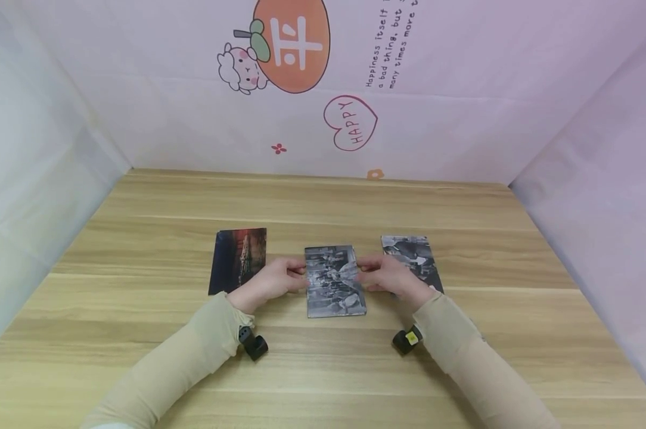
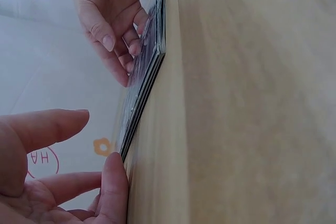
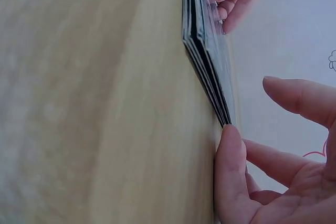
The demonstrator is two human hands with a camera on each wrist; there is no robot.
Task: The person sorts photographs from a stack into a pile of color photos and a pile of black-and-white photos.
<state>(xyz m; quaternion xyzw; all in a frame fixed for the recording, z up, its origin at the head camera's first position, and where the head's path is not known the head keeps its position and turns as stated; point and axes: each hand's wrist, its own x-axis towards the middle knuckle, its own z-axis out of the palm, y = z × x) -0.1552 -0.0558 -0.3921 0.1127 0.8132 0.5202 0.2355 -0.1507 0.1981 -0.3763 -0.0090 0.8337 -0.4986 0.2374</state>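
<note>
In the head view, a small stack of black-and-white photo cards (image 1: 334, 286) lies on the wooden table between both hands. My left hand (image 1: 272, 280) touches the stack's left edge with its fingertips. At the right edge, the fingertips of my right hand (image 1: 393, 279) touch the cards too. Both thumbs stand raised off the stack in the wrist views. Several layered card edges (image 2: 144, 87) show in the left wrist view, slightly uneven. From the right wrist, the layers of the stack (image 3: 202, 61) look a little fanned at the near corner.
A dark red-and-blue photo card (image 1: 248, 253) lies to the left, partly behind the left hand. Another black-and-white photo card (image 1: 421, 256) lies to the right, partly covered by the right hand. A printed white cloth (image 1: 435, 137) rises behind the table (image 1: 323, 381).
</note>
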